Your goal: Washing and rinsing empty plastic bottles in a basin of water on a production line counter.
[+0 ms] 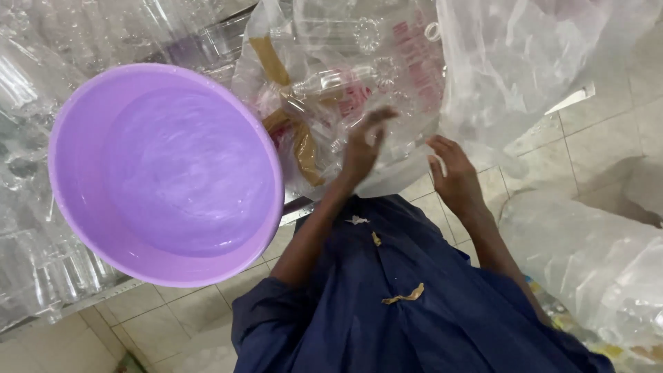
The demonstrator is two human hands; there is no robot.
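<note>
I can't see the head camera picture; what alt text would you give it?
Two bare hands, the left hand and the right hand, reach into a clear plastic bag of transparent bottles patched with brown tape. An empty purple basin sits at the left, above a pale tiled floor, with more clear bags around.

We count one purple plastic basin [166, 173], round and wet inside, just left of our left hand [364, 148]. We see two hands, left and right hand [452, 173], both at one clear plastic bag [345, 90] of clear bottles. Brown tape strips [304, 148] on that bag number two, crossing near the left hand. Two more clear bags lie right of the right hand, upper [525, 62] and lower [594, 262]. The bottles inside are too many and too blurred to count.
</note>
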